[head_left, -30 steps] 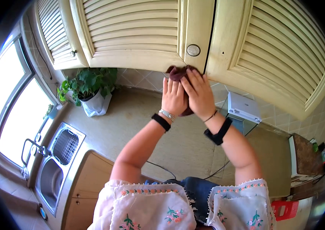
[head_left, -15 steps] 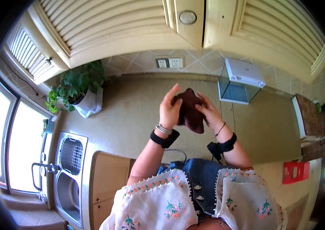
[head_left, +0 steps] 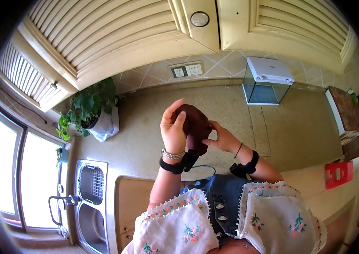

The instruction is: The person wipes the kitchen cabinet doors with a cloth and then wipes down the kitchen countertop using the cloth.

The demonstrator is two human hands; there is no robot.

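A dark maroon cloth item (head_left: 196, 120), soft and bunched, is held up between my two hands over the counter; its exact kind I cannot make out. My left hand (head_left: 173, 132) grips its left side, thumb pressed on the front and fingers behind. At its lower right edge, my right hand (head_left: 223, 138) pinches the cloth between thumb and fingers. The cloth hangs down toward my left wrist, where a black strap and a beaded bracelet sit.
Beyond the hands lies the counter (head_left: 154, 106). A glass tank with a white lid (head_left: 269, 70) stands at its back right, a potted plant (head_left: 90, 106) at the left. The sink (head_left: 92, 220) is at lower left, a red stool (head_left: 339, 175) at right. Cabinets (head_left: 137, 38) hang above.
Both hands have shifted a little left with the cloth. The cloth has turned and spread wider near the left hand, and the right hand has moved down to its lower edge.
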